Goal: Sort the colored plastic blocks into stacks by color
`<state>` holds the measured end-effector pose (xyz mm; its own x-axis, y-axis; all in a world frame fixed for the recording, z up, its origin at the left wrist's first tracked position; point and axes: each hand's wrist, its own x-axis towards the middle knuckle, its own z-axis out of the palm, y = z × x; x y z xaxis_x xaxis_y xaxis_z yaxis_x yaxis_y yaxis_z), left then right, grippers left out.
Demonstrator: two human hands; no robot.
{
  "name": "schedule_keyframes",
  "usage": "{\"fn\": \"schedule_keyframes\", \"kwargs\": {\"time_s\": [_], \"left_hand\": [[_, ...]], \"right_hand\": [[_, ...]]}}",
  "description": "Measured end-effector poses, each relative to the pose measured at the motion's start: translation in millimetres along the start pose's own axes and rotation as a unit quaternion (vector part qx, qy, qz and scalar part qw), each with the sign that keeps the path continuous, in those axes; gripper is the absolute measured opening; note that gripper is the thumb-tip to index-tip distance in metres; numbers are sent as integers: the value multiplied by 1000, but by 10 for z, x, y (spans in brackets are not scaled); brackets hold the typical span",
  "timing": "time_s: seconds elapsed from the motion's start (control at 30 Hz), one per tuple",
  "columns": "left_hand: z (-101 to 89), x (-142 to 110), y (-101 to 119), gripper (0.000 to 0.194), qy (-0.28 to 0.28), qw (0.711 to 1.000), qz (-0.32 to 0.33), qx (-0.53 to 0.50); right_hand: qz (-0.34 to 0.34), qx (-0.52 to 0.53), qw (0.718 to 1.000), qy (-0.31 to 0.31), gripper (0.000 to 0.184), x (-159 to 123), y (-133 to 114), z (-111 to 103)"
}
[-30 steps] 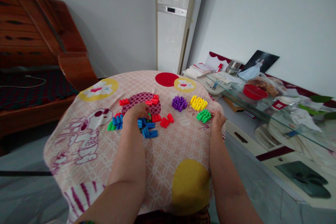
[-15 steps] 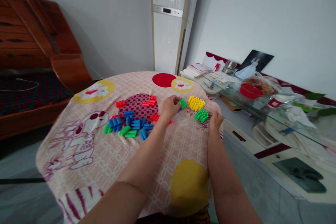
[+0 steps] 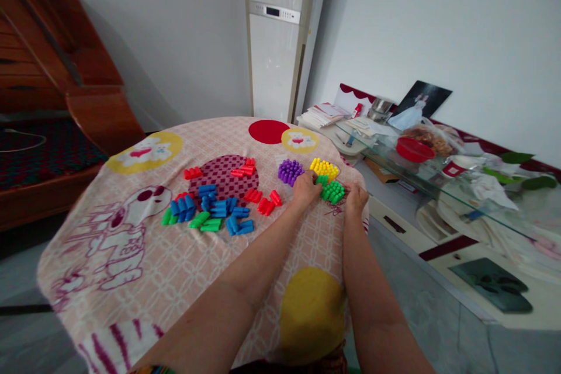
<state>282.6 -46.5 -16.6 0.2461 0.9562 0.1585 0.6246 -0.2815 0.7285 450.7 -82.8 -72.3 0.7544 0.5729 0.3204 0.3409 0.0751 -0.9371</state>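
My left hand [image 3: 307,188] is closed on a few small green plastic pegs [image 3: 322,180], held against the upper left of a bundle of green pegs [image 3: 335,193] on the table. My right hand [image 3: 357,196] presses its bent fingers to the right side of that bundle; the fingertips are partly hidden. Just behind sits a bundle of yellow pegs [image 3: 324,169]. Left of it stands a bundle of purple pegs [image 3: 290,172]. Blue pegs [image 3: 218,208], red pegs [image 3: 265,206] and loose green pegs [image 3: 212,224] lie scattered in small groups on the left.
A patterned cloth [image 3: 210,280] covers the round table. To the right, a glass-topped cabinet [image 3: 442,187] carries papers [image 3: 323,115], a red bowl [image 3: 414,150] and bags. A wooden bench [image 3: 99,111] stands on the left, a tall white air conditioner [image 3: 274,64] behind.
My left hand has moved right with the green pegs, from beside the purple bundle to the green bundle. The purple bundle now shows. My right hand stays by the green bundle.
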Motion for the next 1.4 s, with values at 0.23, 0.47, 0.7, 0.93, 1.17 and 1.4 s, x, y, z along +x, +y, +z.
{"fn": "schedule_keyframes", "kwargs": {"time_s": [0.23, 0.47, 0.7, 0.93, 1.17, 1.4], "left_hand": [[46, 3, 39, 25, -50, 997, 11, 53], [29, -53, -4, 38, -102, 990, 54, 80], [-73, -151, -42, 57, -99, 989, 98, 43], [-1001, -290, -254, 40, -46, 985, 150, 69], [-2427, -577, -1077, 37, 63, 968, -50, 239], [-2672, -911, -1688, 43, -35, 943, -167, 285]], "right_hand": [[-8, -11, 1000, 13, 58, 26, 4, -4], [-22, -23, 999, 11, 58, 46, 8, -26], [-6, -4, 1000, 4, 58, 34, 45, -29], [19, 12, 1000, -3, 58, 5, 29, -20], [10, 6, 1000, 2, 56, 68, 91, -12], [5, -6, 1000, 12, 56, 120, 183, 7]]}}
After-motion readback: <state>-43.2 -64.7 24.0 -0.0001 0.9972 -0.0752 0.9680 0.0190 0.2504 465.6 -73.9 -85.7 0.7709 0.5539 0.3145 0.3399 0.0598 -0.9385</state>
